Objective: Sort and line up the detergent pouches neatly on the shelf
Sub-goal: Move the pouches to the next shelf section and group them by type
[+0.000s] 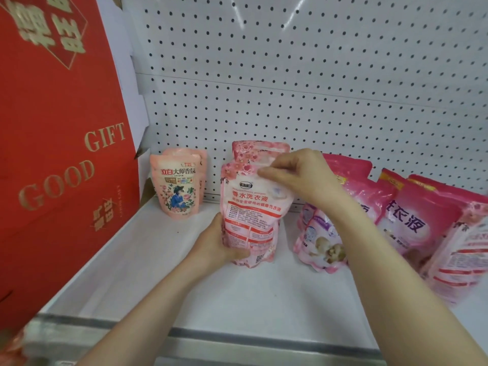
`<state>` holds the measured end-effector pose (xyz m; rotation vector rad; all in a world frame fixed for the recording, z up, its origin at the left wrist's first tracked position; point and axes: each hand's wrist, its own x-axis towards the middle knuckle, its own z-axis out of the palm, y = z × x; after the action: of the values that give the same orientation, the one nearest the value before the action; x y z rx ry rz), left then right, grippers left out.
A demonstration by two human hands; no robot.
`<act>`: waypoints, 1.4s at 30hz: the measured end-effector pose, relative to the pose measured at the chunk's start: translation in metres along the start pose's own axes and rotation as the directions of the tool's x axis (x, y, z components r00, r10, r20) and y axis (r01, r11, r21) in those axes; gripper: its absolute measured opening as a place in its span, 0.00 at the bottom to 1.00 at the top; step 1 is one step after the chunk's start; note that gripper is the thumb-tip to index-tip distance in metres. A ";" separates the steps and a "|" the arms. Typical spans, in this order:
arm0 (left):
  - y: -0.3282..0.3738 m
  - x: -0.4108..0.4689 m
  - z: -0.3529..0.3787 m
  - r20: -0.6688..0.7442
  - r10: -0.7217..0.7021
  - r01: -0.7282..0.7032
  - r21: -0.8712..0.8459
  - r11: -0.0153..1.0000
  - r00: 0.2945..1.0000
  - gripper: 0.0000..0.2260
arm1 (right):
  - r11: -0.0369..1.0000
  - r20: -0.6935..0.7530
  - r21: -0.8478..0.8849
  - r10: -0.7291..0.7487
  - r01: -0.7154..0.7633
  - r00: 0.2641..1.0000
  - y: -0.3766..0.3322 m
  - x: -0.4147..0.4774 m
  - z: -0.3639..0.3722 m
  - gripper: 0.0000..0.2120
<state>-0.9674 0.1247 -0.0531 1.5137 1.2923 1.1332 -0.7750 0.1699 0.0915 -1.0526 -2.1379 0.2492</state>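
pink pouch stands on the white shelf, in the middle. left grip curls round its bottom corner. right grip pinches its top. a twin pouch stands right behind it.

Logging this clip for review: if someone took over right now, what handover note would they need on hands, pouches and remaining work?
Left hand grips the lower left of the floral pouch; right hand pinches its top.
It is upright on the shelf, in front of a matching pouch.
Done: two peach pouches stand at back left.
To do: square this pouch, then straighten the pink pouches leaning at right.
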 end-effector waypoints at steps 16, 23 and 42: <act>0.000 0.007 0.026 -0.133 0.042 -0.017 0.187 0.982 0.990 0.31 | 0.990 -0.297 -0.029 0.124 -0.139 0.947 0.013 -0.024 -0.002 0.15; 0.028 -0.026 0.032 -0.452 0.410 -0.180 0.470 0.864 0.792 0.28 | 0.945 -0.550 -0.240 0.056 -0.221 0.834 0.030 -0.119 -0.044 0.17; 0.067 0.020 0.198 -0.167 0.220 -0.120 0.467 0.876 0.961 0.44 | 0.714 -0.176 -0.615 0.292 -0.336 0.940 0.142 -0.120 -0.184 0.32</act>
<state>-0.7585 0.1285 -0.0360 1.9178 1.6865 1.1865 -0.5146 0.1463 0.0954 -1.7962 -2.0026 -0.3983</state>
